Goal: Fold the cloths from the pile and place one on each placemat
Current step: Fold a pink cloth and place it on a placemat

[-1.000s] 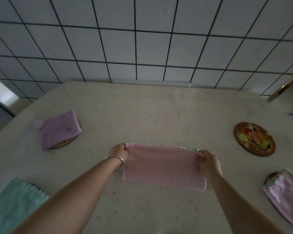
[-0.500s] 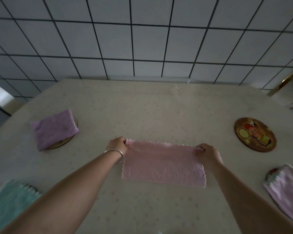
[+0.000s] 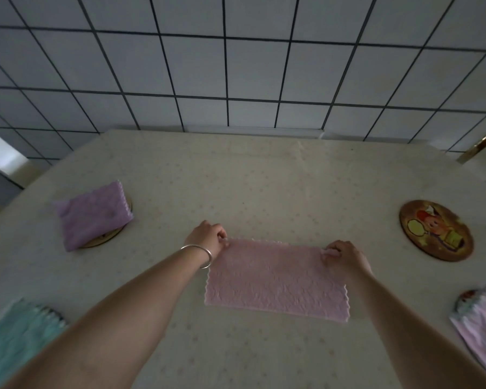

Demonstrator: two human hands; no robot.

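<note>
Both arms are stretched out forward over the counter [image 3: 264,178], which has a pale dotted cover on it. The left hand [image 3: 206,238] has a silver bangle [image 3: 198,255] on the wrist, and its fingers [image 3: 222,241] are pinched shut on the far left corner of the pink cloth [image 3: 275,282]. The right hand [image 3: 345,256] does the same on the far right corner, fingers curled closed around a little bunch of fabric. Both hands sit knuckles up, low against the counter.

The pink cloth itself lies flat in the middle of the counter, a wide rectangle with wavy scalloped edges, looks folded over once, but I can't really count the layers from here.

Round the edges: a purple cloth [image 3: 91,214] sits folded on top of a round placemat [image 3: 111,238] at far left, covering most of it so just the rim peeks out. At far right there's a bare cartoon placemat [image 3: 435,230] with nothing on it. Near right, a light pink cloth [image 3: 483,324] is draped over another placemat [image 3: 467,300], partly cut off by the frame. Near left, a teal cloth [image 3: 14,343] with something dark just showing at its far edge, can't tell for sure what it is.

Tiled wall [image 3: 236,66] behind the counter.
</note>
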